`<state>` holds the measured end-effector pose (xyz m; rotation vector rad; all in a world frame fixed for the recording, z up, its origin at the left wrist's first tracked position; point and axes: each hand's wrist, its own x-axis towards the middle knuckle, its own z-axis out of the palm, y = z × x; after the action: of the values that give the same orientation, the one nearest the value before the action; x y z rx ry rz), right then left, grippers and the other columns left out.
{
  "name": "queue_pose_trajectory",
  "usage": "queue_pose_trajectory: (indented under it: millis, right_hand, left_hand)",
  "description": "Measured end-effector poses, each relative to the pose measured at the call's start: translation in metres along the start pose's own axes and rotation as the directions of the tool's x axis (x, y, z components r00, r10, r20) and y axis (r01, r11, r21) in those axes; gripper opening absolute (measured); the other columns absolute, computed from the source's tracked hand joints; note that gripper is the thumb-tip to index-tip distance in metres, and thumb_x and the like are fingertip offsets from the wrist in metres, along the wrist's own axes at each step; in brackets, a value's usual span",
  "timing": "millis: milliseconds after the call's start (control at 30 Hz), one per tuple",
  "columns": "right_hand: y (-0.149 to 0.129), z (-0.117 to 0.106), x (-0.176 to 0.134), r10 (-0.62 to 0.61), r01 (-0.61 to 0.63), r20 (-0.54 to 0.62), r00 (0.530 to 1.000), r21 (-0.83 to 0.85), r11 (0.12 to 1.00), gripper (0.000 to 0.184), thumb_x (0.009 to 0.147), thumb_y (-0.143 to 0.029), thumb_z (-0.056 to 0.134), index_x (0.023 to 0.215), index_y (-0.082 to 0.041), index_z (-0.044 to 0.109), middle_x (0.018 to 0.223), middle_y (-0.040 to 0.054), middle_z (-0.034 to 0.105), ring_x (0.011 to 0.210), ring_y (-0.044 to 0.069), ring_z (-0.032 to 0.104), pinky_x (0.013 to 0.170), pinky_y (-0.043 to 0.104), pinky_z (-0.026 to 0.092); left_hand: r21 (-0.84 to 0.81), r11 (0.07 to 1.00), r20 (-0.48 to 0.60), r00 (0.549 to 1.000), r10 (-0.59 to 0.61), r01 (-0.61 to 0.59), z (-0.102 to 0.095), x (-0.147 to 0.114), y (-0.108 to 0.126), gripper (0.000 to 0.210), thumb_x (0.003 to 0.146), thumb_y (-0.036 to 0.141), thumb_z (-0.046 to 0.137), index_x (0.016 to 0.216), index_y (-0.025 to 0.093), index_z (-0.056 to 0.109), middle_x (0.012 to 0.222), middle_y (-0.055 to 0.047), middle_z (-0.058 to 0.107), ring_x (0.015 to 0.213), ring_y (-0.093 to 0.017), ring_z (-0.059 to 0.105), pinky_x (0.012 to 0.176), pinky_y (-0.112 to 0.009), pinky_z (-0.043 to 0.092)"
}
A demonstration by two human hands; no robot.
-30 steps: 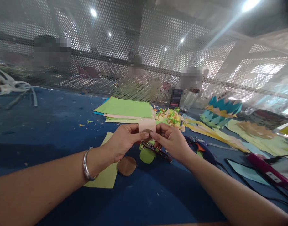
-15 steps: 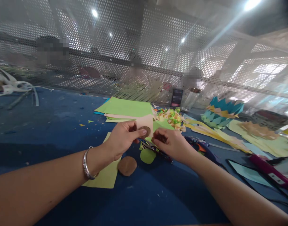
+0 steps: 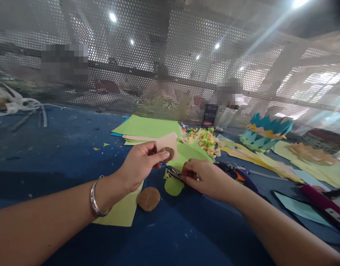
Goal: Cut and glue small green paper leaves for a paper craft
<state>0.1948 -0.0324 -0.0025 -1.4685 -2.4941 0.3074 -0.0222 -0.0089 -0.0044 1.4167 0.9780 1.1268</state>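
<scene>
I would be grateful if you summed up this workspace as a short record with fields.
Left hand: pinching pale paper and a small brown disc
Right hand: at the scissors; grip unclear
Near the scissors: green paper circle
Lying nearer the wearer: larger brown disc
Beyond the hands: stacked coloured sheets, paper scraps
Right of the right hand: blue tool with orange trigger
Surface: blue tabletop

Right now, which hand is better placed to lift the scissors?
Probably the right hand: it's at the scissors, nothing else visible in its grip. The left hand pinches paper and a small disc.
</scene>
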Motion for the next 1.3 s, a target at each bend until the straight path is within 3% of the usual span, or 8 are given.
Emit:
queue_pose_trajectory:
  millis: [533, 967, 1133, 1300]
  right_hand:
    - [0.001, 0.002, -0.001, -0.058, 0.058, 0.015, 0.998, -0.049, 0.997, 0.005, 0.084, -0.018, 0.056, 0.082, -0.018, 0.061, 0.084, 0.0032, 0.059, 0.073, 0.015, 0.055, 0.066, 0.029, 0.037]
    - [0.004, -0.003, 0.007, 0.112, -0.084, -0.192, 0.975, 0.147, 0.986, 0.008, 0.082, -0.022, 0.057, 0.075, -0.019, 0.059, 0.075, 0.0025, 0.059, 0.066, 0.015, 0.052, 0.059, 0.029, 0.036]
    - [0.000, -0.002, 0.008, 0.104, -0.056, -0.219, 0.970, 0.214, 0.975, 0.008, 0.080, -0.020, 0.056, 0.072, -0.020, 0.055, 0.072, 0.0003, 0.057, 0.062, 0.014, 0.050, 0.057, 0.028, 0.035]
    - [-0.003, 0.001, 0.008, 0.093, -0.023, -0.253, 0.963, 0.265, 0.964, 0.011, 0.081, -0.019, 0.054, 0.071, -0.020, 0.053, 0.068, -0.0014, 0.055, 0.058, 0.012, 0.048, 0.054, 0.026, 0.034]
  left_hand:
    - [-0.038, 0.996, -0.022, 0.996, -0.087, 0.086, 0.006, 0.002, -0.007, 0.018, 0.081, 0.033, 0.074, 0.093, 0.020, 0.072, 0.090, -0.003, 0.072, 0.077, -0.014, 0.059, 0.065, -0.025, 0.041]
    - [-0.091, 0.989, -0.037, 0.992, -0.120, 0.116, 0.012, -0.005, -0.001, 0.020, 0.079, 0.033, 0.076, 0.095, 0.022, 0.075, 0.098, -0.005, 0.076, 0.083, -0.016, 0.064, 0.067, -0.026, 0.040]
    - [-0.146, 0.979, 0.064, 0.989, -0.132, 0.140, 0.015, -0.006, -0.003, 0.021, 0.079, 0.033, 0.076, 0.097, 0.021, 0.076, 0.095, -0.004, 0.074, 0.075, -0.015, 0.059, 0.065, -0.026, 0.039]
    - [-0.133, 0.983, 0.034, 0.992, -0.123, 0.127, 0.013, -0.004, 0.001, 0.018, 0.080, 0.030, 0.075, 0.096, 0.021, 0.076, 0.098, -0.005, 0.074, 0.081, -0.016, 0.060, 0.067, -0.026, 0.039]
